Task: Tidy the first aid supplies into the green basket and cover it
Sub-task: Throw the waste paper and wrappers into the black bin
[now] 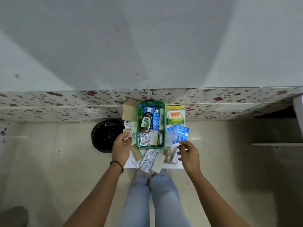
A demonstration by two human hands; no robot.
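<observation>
The green basket stands in the middle of a small white table. Inside it lie a brown antiseptic bottle, blue blister strips and boxed plasters. My left hand is left of the basket, shut on a small pinkish blister strip. My right hand is right of the basket, its fingertips pinching the lower corner of a blue blister pack. A silver blister strip, two brown bandage rolls and a cotton bud pack lie outside the basket.
A black bin stands on the tiled floor left of the table. A brown paper piece lies behind the basket's left side. The floral-tiled wall base runs just behind the table. My legs are below the table's near edge.
</observation>
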